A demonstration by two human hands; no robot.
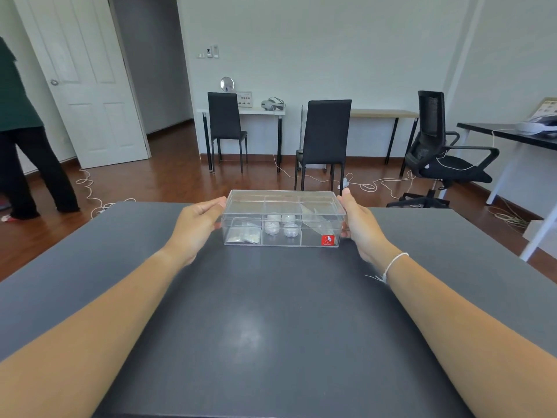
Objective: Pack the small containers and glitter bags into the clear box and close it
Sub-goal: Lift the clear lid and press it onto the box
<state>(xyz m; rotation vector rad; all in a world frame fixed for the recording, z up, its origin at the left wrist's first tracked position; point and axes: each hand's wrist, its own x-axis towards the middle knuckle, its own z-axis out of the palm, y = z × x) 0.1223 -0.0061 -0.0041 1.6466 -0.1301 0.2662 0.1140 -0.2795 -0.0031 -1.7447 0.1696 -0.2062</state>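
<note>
The clear box (pixel 281 241) stands near the far edge of the dark table (pixel 271 327), its clear lid (pixel 283 198) lying flat on top. Inside, glitter bags (pixel 244 235) fill the left compartment, several small white round containers (pixel 281 226) sit in the middle one, and a clear bag (pixel 316 220) leans in the right one. A red sticker marks the front right corner. My left hand (pixel 200 224) grips the box's left end, thumb up by the lid. My right hand (pixel 357 223) grips the right end the same way.
Beyond the table's far edge stand two black chairs (pixel 325 140), an office chair (pixel 443 152) and white desks along the wall. Cables trail over the wooden floor. A person in dark clothes (pixel 18 140) stands at the far left by a white door.
</note>
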